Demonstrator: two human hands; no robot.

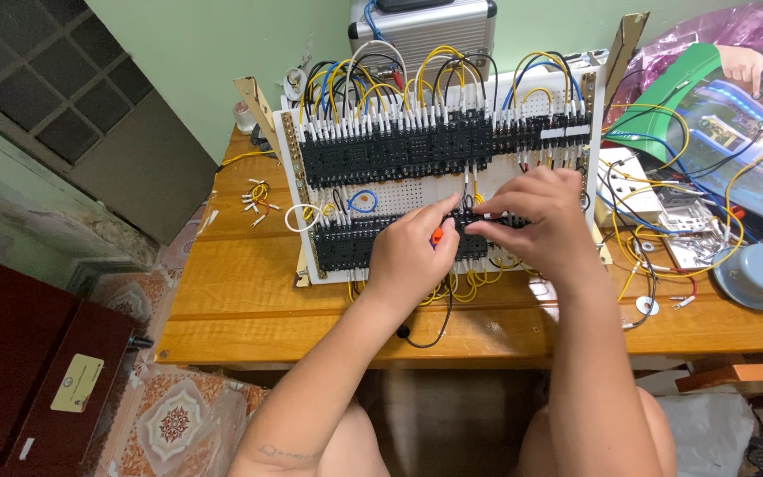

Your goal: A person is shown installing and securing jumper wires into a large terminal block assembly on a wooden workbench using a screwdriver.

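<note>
Both hands meet at the wiring board's (439, 190) lower black row: left hand (410, 256) pinches an orange-handled tool (436, 236), right hand (536, 221) grips a white-tipped wire (486, 215).

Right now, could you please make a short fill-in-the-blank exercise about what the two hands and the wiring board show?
1. The left hand holds a small tool with an ______ handle.
2. Both hands work at the ______ row of black terminal blocks on the white perforated board.
3. The board stands on a ______ table.
4. A round grey cap lies at the table's ______ end.

Missing words: orange; lower; wooden; right
</note>
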